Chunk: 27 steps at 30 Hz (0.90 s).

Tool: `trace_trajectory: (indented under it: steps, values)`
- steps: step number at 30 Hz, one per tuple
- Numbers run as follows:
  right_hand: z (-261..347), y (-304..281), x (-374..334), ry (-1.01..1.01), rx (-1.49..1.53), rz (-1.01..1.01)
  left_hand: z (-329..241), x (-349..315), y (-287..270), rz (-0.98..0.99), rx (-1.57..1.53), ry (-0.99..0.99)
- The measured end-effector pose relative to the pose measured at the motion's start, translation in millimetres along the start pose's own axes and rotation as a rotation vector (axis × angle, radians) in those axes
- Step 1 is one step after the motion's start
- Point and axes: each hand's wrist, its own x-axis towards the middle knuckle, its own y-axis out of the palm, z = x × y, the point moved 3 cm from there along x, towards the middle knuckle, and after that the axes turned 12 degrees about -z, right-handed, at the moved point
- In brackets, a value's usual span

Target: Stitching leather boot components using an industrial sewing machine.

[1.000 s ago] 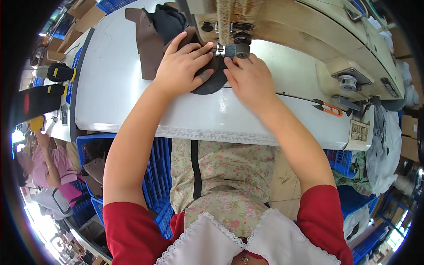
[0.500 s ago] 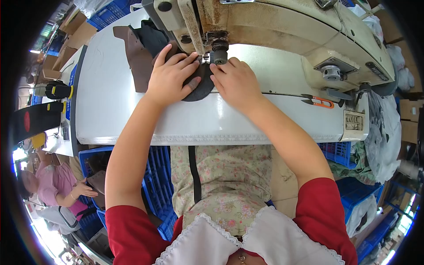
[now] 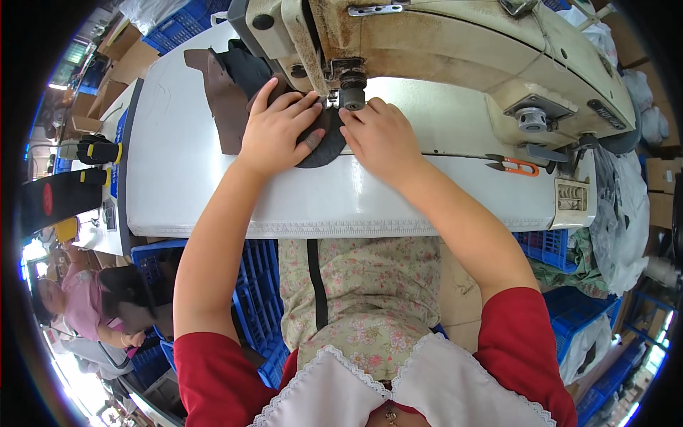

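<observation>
A sewing machine (image 3: pixel 427 46) stands over the white table, its presser foot (image 3: pixel 332 100) down on a dark grey rounded piece of material (image 3: pixel 321 152). Brown, leather-like material (image 3: pixel 222 107) spreads from it to the left, with a black part on top. My left hand (image 3: pixel 281 132) lies on the work with its fingers spread, just left of the foot. Close by on the other side, my right hand (image 3: pixel 384 135) has curled fingers pinching the edge of the dark piece beside the roller (image 3: pixel 353 96). Its fingertips are partly hidden.
Orange-handled thread snips (image 3: pixel 514 165) lie on the table at right. A ruler strip (image 3: pixel 341 229) runs along its front edge. Blue crates (image 3: pixel 260 299) stand below at left and right. Another person (image 3: pixel 89 306) works at far left.
Both hands keep nearly the same place by the presser foot. The whole view has shifted slightly downward. At far left, the other person has moved a dark piece upward.
</observation>
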Motion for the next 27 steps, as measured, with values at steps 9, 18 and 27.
trace_trajectory:
  steps: [9,18,27]
  values:
    - [-0.9,-0.1,-0.8,-0.042,-0.001,-0.078,-1.5,2.0,-0.5,-0.008,0.002,-0.001]
    - [3.5,-1.0,1.8,-0.049,0.000,-0.075,3.2,0.5,-8.1,0.061,0.002,0.014]
    - [20.5,-122.5,-11.0,-0.025,0.281,-0.250,0.8,15.6,-42.7,0.497,-0.044,0.206]
